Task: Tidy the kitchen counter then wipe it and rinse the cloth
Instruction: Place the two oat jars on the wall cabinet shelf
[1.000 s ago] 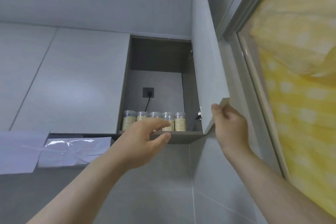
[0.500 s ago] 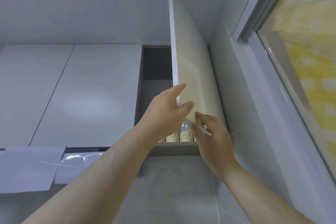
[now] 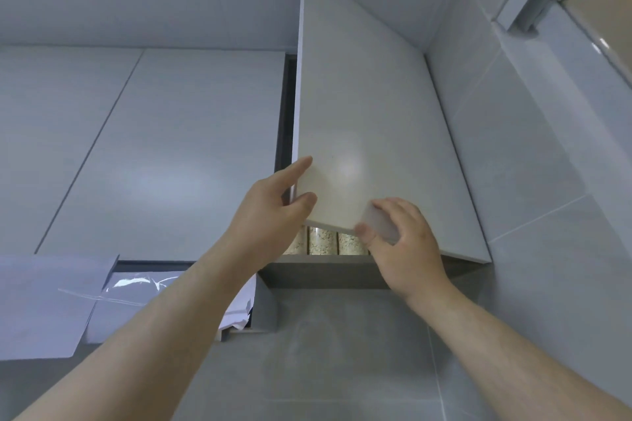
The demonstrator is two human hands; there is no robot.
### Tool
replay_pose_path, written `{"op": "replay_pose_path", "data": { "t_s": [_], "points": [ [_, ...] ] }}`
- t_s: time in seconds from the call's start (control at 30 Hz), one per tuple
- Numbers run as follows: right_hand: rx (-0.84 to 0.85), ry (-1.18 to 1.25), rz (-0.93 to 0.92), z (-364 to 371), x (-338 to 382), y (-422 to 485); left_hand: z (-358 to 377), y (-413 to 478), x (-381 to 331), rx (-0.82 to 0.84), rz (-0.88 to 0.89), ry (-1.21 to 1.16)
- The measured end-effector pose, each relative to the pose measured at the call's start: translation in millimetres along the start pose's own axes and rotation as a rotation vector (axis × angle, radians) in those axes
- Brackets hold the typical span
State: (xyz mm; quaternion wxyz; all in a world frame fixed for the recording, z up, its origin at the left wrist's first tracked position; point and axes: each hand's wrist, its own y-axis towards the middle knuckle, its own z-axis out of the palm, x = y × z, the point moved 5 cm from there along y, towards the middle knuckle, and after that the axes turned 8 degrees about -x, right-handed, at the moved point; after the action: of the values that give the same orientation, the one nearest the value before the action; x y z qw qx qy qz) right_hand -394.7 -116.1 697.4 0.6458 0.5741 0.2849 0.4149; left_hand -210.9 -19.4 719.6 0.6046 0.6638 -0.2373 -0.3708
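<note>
Left hand [image 3: 266, 215] rests straight forefinger and thumb on the half-closed cabinet door [image 3: 369, 120]; right hand [image 3: 407, 246] pinches a pale translucent piece [image 3: 379, 224]. The door hides most of the grain jars [image 3: 321, 243].

Soft, even light with a glare spot on the cabinet door [image 3: 349, 167]; wide-angle bending at edges, slight overall blur.

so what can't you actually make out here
Head view only:
Cabinet inside: the door covers nearly all of it; only a dark slit shows.
Jars: only their bottoms show under the door; the left hand hides how many there are.
Pale piece gripped by the right hand: blurred; part of the door or a separate thing, unclear.
Counter and cloth: out of frame below.
Window: cut off by the right edge.
</note>
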Motion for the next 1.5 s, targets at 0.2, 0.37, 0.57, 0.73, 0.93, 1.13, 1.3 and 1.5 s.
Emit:
{"op": "replay_pose_path", "data": {
  "t_s": [0.2, 0.37, 0.57, 0.73, 0.93, 1.13, 1.3, 1.5],
  "points": [
    [0.033, -0.116, 0.094, 23, -26, 2, 0, 8, 41, 0.007, 0.022, -0.037],
    [0.014, -0.163, 0.080, 35, -35, -1, -1, 6, 67, -0.023, 0.050, 0.014],
    [0.007, -0.207, 0.070, 45, -44, -2, 2, 8, 84, -0.010, 0.168, 0.187],
    [0.062, -0.310, 0.078, 48, -55, 3, 5, 8, 96, -0.010, 0.232, 0.400],
    [0.145, -0.433, 0.076, 46, -76, 9, 9, 10, 108, 0.024, 0.275, 0.629],
    [0.145, -0.496, -0.012, 56, -88, 5, 17, 11, 122, 0.028, 0.204, 0.751],
    [0.171, -0.551, -0.072, 59, -98, 4, 25, 15, 141, 0.037, 0.061, 0.713],
    [0.177, -0.548, -0.107, 61, -104, 2, 32, 20, 151, 0.050, 0.073, 0.817]
  ]
}}
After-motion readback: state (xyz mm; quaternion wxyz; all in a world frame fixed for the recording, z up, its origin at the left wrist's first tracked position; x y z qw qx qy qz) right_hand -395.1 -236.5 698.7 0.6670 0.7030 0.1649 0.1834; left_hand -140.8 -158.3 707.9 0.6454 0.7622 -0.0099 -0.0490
